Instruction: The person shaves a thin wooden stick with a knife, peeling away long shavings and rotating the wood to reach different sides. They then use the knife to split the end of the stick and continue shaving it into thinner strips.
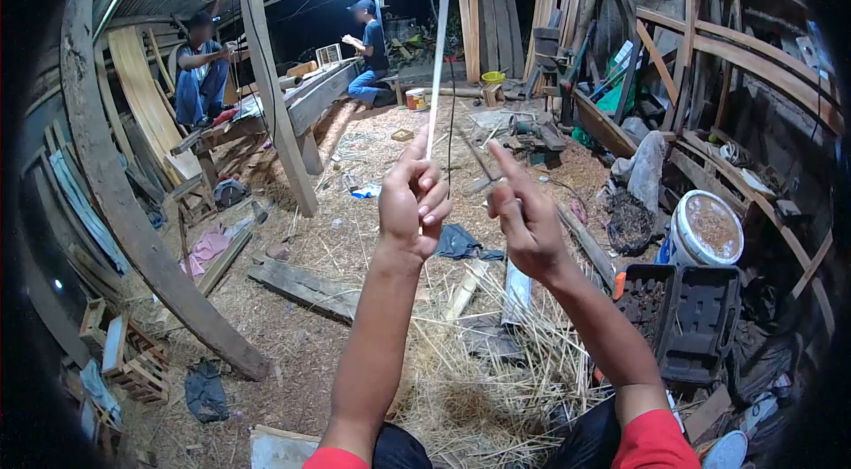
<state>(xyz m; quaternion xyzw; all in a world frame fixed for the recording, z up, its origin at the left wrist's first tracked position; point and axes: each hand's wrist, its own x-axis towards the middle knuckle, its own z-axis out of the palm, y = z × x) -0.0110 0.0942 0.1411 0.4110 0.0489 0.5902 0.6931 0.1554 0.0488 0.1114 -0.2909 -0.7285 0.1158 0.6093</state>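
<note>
My left hand (413, 203) is raised in front of me, fingers closed around the lower end of a long, thin, pale wooden strip (439, 70). The strip stands nearly upright, leaning slightly right at its top. To its right, my right hand (525, 216) is closed on a knife (480, 156) with a narrow dark blade. The blade slants up and left towards the strip, apart from it; the handle is mostly hidden in my palm. My right index finger points upward along the tool.
Wood shavings and straw (479, 380) cover the ground below my hands. A plank (306, 285) lies left, and an open black tool case (700, 323) and white bucket (709, 225) stand right. Wooden posts (270, 88) rise at left. Two people sit by a long bench (324, 97).
</note>
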